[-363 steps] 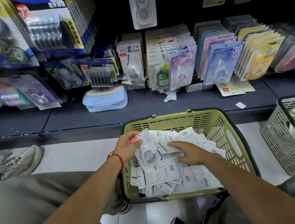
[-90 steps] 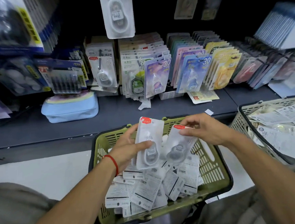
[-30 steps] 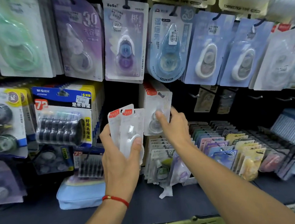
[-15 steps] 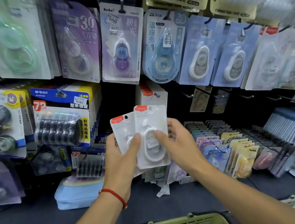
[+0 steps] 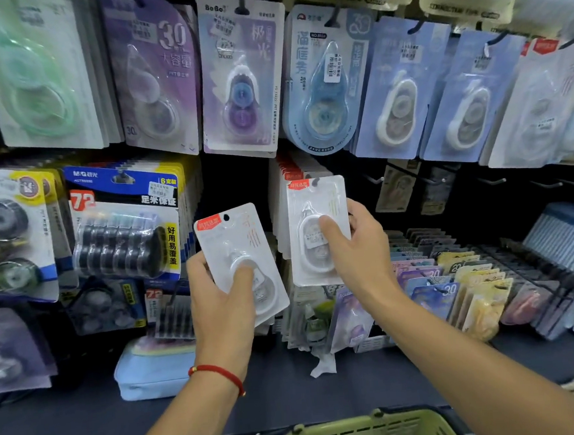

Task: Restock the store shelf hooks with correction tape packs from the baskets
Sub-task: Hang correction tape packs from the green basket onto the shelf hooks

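My left hand (image 5: pixel 222 304) grips a white correction tape pack (image 5: pixel 239 255) with a red corner label, tilted, in front of the shelf. My right hand (image 5: pixel 356 246) holds a second white pack (image 5: pixel 317 228) upright, thumb across its front. That pack's hang hole sits at the tip of a hook, in front of a row of the same white packs (image 5: pixel 284 183) hanging there. The rim of the green basket (image 5: pixel 344 434) shows at the bottom edge.
Purple, blue and green correction tape packs (image 5: pixel 241 73) hang on the hooks above. A blue pack of black refills (image 5: pixel 125 226) hangs to the left. Several bare hooks (image 5: pixel 433 180) stick out to the right. Upright coloured packs (image 5: pixel 453 293) and a light blue pouch (image 5: pixel 153 372) sit on the dark shelf.
My right hand took one pack off the stack in my left hand and lifted it to the hook. My left hand holds what is left, lower and to the left.
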Action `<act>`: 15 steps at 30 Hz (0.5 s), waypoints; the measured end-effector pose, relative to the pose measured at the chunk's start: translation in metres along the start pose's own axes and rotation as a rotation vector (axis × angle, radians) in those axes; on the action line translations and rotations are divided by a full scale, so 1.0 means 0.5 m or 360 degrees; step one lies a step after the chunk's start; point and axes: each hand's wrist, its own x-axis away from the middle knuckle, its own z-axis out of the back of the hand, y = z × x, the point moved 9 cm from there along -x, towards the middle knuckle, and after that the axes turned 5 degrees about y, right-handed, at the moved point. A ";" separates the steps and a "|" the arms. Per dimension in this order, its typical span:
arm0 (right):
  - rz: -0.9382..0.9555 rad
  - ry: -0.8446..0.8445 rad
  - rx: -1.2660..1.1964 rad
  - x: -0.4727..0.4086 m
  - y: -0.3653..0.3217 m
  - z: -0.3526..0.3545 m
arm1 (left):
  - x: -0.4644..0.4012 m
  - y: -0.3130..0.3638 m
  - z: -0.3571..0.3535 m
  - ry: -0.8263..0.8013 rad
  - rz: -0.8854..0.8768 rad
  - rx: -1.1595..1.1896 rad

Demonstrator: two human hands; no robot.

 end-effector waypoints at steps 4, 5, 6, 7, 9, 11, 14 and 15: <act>0.0066 -0.0068 0.0291 -0.028 0.015 -0.028 | 0.004 0.006 -0.007 -0.0025 -0.0067 -0.0036; 0.0039 -0.0116 0.0390 -0.035 0.023 -0.036 | 0.005 0.008 -0.013 -0.0053 -0.0076 -0.0037; -0.0015 -0.0151 0.0492 -0.041 0.035 -0.041 | 0.007 0.009 -0.019 -0.0088 -0.0081 -0.0031; -0.0064 -0.0156 0.0563 -0.041 0.042 -0.041 | 0.009 0.010 -0.025 -0.0128 -0.0081 -0.0018; -0.0067 -0.0086 0.0559 -0.024 0.037 -0.030 | 0.012 0.005 -0.039 -0.0228 -0.0050 0.0047; 0.0002 -0.0116 0.0319 0.011 0.021 -0.022 | 0.018 -0.002 -0.056 -0.0345 0.0013 0.0120; -0.0001 -0.0458 0.0000 0.078 0.012 -0.033 | 0.034 -0.001 -0.081 -0.0521 0.0043 0.0172; -0.0004 -0.0501 -0.0019 0.087 0.015 -0.029 | 0.040 0.000 -0.089 -0.0584 0.0041 0.0150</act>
